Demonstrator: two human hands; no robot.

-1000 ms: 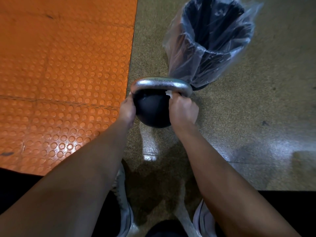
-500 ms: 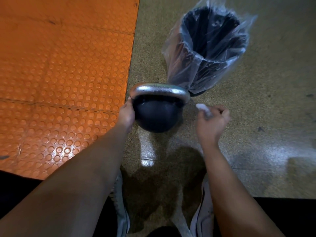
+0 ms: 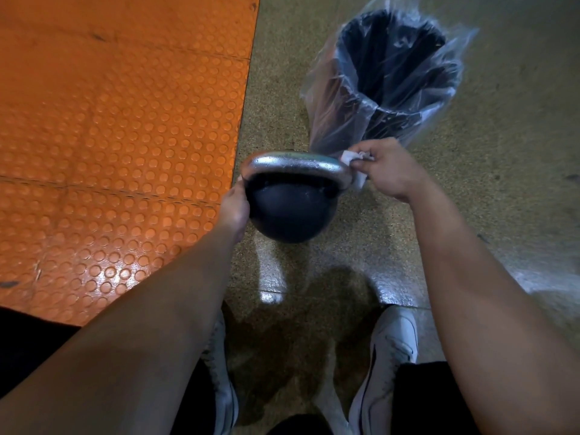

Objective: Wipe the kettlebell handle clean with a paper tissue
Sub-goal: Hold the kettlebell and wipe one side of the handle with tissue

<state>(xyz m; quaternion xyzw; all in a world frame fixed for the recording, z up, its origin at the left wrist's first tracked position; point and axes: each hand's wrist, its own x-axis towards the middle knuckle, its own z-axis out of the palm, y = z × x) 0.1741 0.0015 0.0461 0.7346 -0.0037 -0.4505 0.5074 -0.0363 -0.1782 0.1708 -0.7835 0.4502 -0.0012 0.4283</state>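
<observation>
A black kettlebell (image 3: pixel 290 211) with a shiny silver handle (image 3: pixel 292 164) stands on the speckled floor in the middle of the view. My left hand (image 3: pixel 233 207) rests against the ball's left side, just under the handle's left end; its fingers are hidden behind the ball. My right hand (image 3: pixel 387 171) pinches a white paper tissue (image 3: pixel 353 160) and holds it against the outer right end of the handle.
A black bin (image 3: pixel 392 80) lined with a clear plastic bag stands right behind the kettlebell. An orange studded mat (image 3: pixel 119 136) covers the floor to the left. My two white shoes (image 3: pixel 387 356) are at the bottom, near the kettlebell.
My right hand came off the handle's inner right side with the tissue, swung out to the right, and is now back at the handle's outer right end. My left hand stayed put.
</observation>
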